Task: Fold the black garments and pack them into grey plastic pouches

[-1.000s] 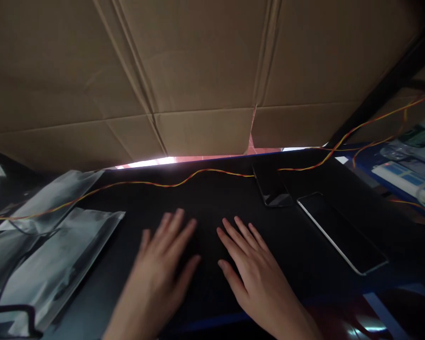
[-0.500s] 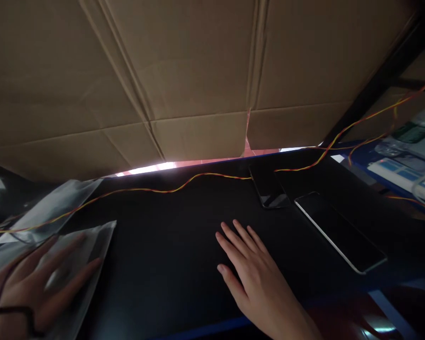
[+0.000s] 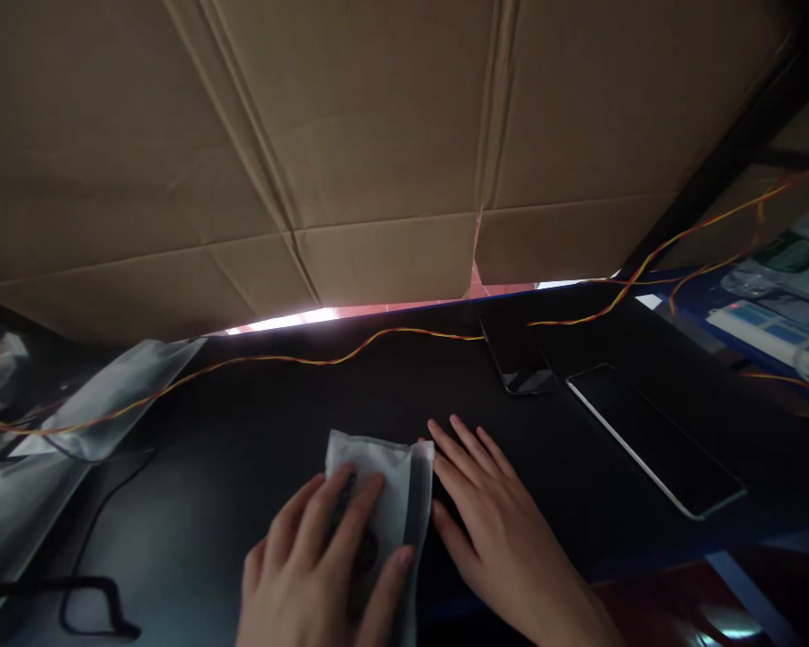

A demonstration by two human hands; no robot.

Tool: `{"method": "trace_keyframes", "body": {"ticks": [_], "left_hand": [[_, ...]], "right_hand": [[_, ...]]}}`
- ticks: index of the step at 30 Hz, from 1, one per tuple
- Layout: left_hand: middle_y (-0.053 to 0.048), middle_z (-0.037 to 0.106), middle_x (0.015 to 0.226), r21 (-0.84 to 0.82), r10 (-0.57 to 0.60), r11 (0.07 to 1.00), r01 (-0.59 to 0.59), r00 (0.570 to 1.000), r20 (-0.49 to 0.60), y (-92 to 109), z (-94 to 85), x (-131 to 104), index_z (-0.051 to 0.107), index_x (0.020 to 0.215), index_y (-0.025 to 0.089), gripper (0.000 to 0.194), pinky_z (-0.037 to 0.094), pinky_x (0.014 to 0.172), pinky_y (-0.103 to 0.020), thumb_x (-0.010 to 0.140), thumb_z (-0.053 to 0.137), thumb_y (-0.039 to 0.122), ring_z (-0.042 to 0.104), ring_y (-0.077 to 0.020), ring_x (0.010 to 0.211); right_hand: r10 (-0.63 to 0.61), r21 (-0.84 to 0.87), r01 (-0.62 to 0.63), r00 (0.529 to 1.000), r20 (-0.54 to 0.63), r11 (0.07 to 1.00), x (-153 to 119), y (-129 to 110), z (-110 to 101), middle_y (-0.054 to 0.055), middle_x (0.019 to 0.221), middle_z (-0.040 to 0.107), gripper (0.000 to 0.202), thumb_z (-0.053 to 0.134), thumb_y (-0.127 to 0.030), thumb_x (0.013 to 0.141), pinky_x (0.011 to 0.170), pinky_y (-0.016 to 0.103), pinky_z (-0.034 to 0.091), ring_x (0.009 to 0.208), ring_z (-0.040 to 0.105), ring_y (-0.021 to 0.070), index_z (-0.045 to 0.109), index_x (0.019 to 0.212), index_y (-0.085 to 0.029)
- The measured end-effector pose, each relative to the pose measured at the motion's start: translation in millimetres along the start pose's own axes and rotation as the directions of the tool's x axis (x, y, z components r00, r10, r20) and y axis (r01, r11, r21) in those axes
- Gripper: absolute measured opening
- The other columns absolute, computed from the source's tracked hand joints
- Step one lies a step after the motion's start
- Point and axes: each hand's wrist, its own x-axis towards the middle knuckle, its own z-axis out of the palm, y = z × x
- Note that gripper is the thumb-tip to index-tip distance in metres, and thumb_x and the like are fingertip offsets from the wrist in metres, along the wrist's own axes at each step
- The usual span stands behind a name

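Note:
My left hand [image 3: 316, 557] lies on top of a frosted plastic zip bag [image 3: 395, 481], its fingers spread over the surface and the thumb near the bag's dark strip. Something dark shows through the bag between the fingers, too covered to name. Just to the bag's right, my right hand [image 3: 489, 512] rests palm down on the black tabletop [image 3: 276, 404], fingers stretched out and holding nothing. Its fingertips are close to the bag's upper right corner. Further right lie a smaller dark phone [image 3: 519, 359] and a larger phone [image 3: 653, 440] with a light edge.
More frosted bags [image 3: 20, 503] are piled at the left, near a black eyeglass temple [image 3: 60, 586] or similar bent piece. A red-yellow twisted wire [image 3: 297, 361] crosses the table's back. Cardboard [image 3: 377, 135] walls the far side. A plastic bottle [image 3: 792, 252] lies at right.
My left hand has moved right from the pile of bags to the middle, and one bag has come with it. My right hand has stayed almost in place.

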Motion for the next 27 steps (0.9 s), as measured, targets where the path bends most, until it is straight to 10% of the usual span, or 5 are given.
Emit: {"method": "trace_keyframes", "body": {"ticks": [4, 9, 18, 27], "left_hand": [[-0.01, 0.078, 0.136, 0.059, 0.071, 0.996, -0.07, 0.997, -0.005, 19, 5.2, 35, 0.071, 0.137, 0.031, 0.037, 0.061, 0.094, -0.067, 0.106, 0.057, 0.047, 0.069, -0.0428, 0.13], [-0.007, 0.056, 0.169, 0.02, 0.304, 0.952, -0.306, 0.95, 0.068, 12, 19.9, 44, 0.042, 0.17, 0.027, 0.059, 0.053, 0.118, -0.061, 0.112, 0.049, 0.034, 0.048, -0.0351, 0.16], [-0.007, 0.053, 0.172, 0.069, 0.214, 0.974, -0.218, 0.975, 0.061, 20, 32.0, 33, 0.042, 0.17, 0.025, 0.057, 0.053, 0.119, -0.065, 0.114, 0.046, 0.033, 0.05, -0.0353, 0.159], [-0.005, 0.059, 0.167, 0.015, 0.027, 1.0, -0.028, 0.999, 0.025, 24, 37.8, 34, 0.05, 0.166, 0.028, 0.053, 0.052, 0.117, -0.074, 0.113, 0.044, 0.027, 0.053, -0.0371, 0.157]], "right_hand": [[0.046, 0.036, -0.042, 0.994, -0.099, 0.998, -2, 3, 8, 0.012, 0.17, 0.054, 0.052, 0.048, -0.015, 0.109, 0.129, 0.06, 0.047, 0.161, 0.047, 0.0301, 0.055, 0.16, -0.015], [0.181, 0.084, -0.167, 0.961, -0.208, 0.982, 6, 3, 6, 0.012, 0.151, 0.07, 0.046, 0.041, -0.016, 0.112, 0.113, 0.053, 0.059, 0.141, 0.065, 0.0292, 0.062, 0.153, -0.019], [0.448, 0.162, -0.439, 0.894, -0.019, 0.884, 45, -5, -14, 0.003, 0.084, 0.077, 0.028, 0.052, -0.032, 0.113, 0.065, 0.038, 0.05, 0.074, 0.075, 0.0243, 0.07, 0.093, -0.024], [0.41, 0.253, -0.436, 0.9, 0.149, 0.864, 39, -14, -19, -0.002, 0.078, 0.077, 0.026, 0.056, -0.023, 0.108, 0.061, 0.029, 0.05, 0.071, 0.078, 0.0182, 0.065, 0.084, -0.026]]}}
